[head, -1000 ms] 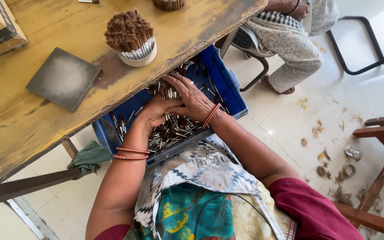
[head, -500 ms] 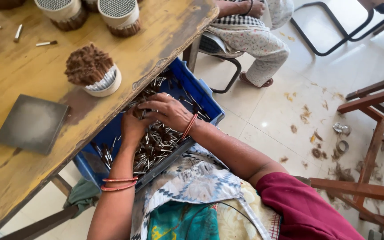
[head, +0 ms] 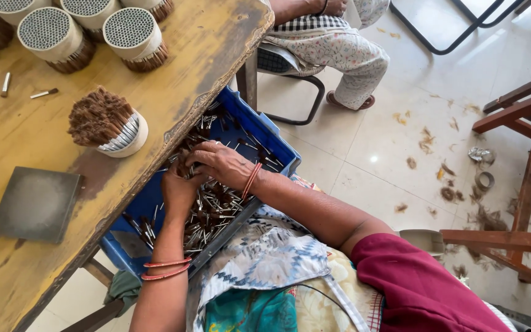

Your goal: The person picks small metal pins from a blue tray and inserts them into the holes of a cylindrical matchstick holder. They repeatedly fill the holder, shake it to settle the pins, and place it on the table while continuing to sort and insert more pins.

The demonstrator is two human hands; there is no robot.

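Note:
A blue plastic crate (head: 278, 142) rests on my lap under the table edge, filled with several small metal-tipped sticks (head: 216, 212). Both hands are down in it. My left hand (head: 179, 187) is cupped around a bunch of the sticks, fingers closed on them. My right hand (head: 222, 165) lies over the left one, fingers bent onto the same bunch. On the wooden table (head: 26, 141) just above the crate stands a round white holder packed with brown-tipped sticks (head: 107, 123).
Round filled holders (head: 130, 34) stand at the table's back, with loose sticks (head: 43, 93) near them. A dark square pad (head: 37, 204) lies at the front left. Another person sits on a chair (head: 333, 52) behind. Wooden furniture (head: 523, 166) and litter are on the tiled floor at right.
The view has shifted, so the table and crate sit further right and lower. My hands stay in the crate, gathering sticks closer to the table edge.

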